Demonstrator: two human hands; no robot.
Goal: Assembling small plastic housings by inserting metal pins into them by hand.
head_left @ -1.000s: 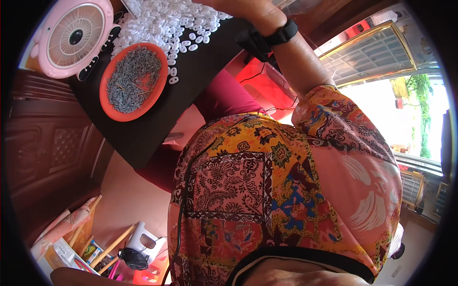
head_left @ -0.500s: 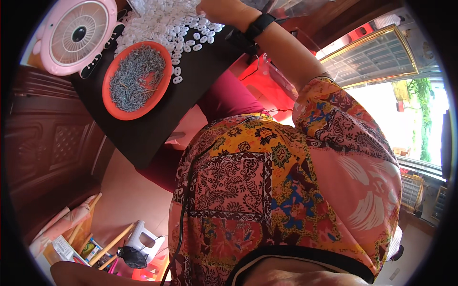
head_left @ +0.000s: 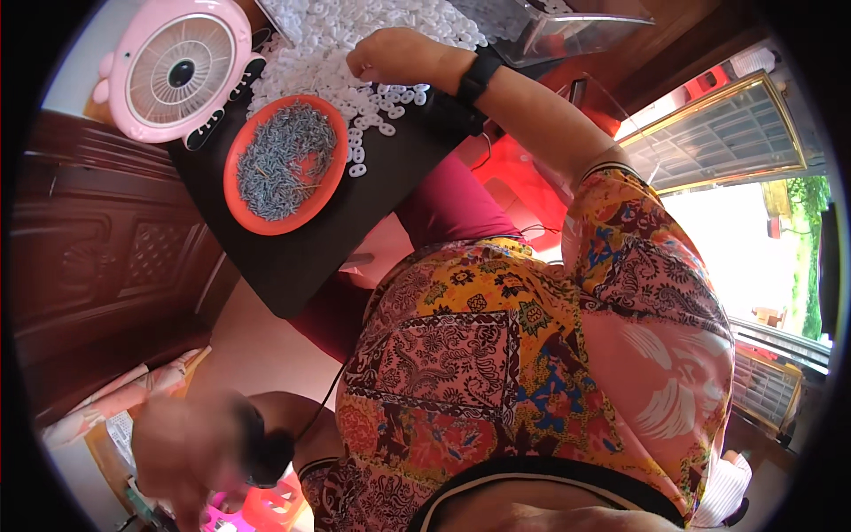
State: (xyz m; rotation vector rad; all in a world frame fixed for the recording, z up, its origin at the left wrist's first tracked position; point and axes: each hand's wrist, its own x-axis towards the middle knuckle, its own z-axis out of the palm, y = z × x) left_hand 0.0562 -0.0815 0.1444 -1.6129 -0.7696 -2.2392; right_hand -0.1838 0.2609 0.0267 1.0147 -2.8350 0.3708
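My right hand (head_left: 394, 60) reaches over a heap of small white oval plastic pieces (head_left: 310, 44) with two holes each. Its fingers are bent and drawn together at the tips, low over the pieces; anything between them is hidden. A dark band circles that wrist. An orange-red oval bowl (head_left: 232, 182) full of grey screws (head_left: 282, 160) sits on the black tabletop (head_left: 275, 275), in front of the heap. My left hand (head_left: 191, 452) is raised at the lower left, away from the table, and smeared by motion. Its fingers cannot be made out.
A pink fan (head_left: 182, 75) stands at the table's far left. Clear plastic bins (head_left: 576, 35) are at the back. Brown carved wood panelling (head_left: 106, 239) borders the left. A red plastic stool (head_left: 279, 501) shows below my left hand, and a thin black cable (head_left: 330, 390) hangs near my shirt.
My left hand has swung up into view at the lower left. My right hand shows more fully over the white pieces, and the whole view has shifted slightly.
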